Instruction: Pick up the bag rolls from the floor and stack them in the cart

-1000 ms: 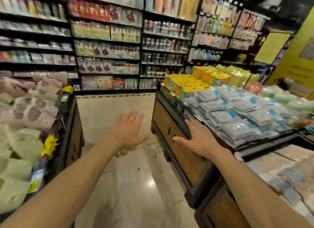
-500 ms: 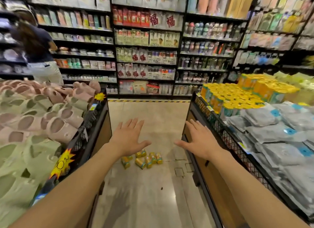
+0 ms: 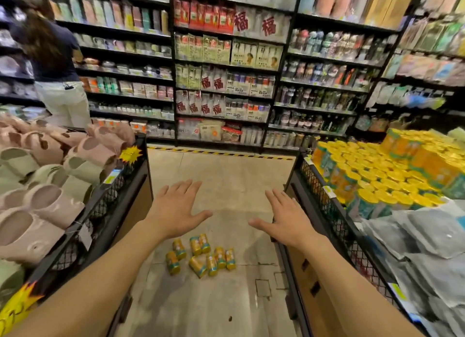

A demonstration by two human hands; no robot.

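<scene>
A shop aisle between two display carts. The bag rolls (image 3: pixel 201 255) lie scattered on the floor (image 3: pixel 221 180). Left hand (image 3: pixel 176 208) and right hand (image 3: pixel 286 218) hover above, fingers spread, holding nothing, probably reaching down.

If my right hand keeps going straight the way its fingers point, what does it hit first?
Probably nothing close: the right hand points up the bare floor toward the far shelves. Depth is unclear.

Red "福" characters mark white shelf packets (image 3: pixel 253 24).
</scene>
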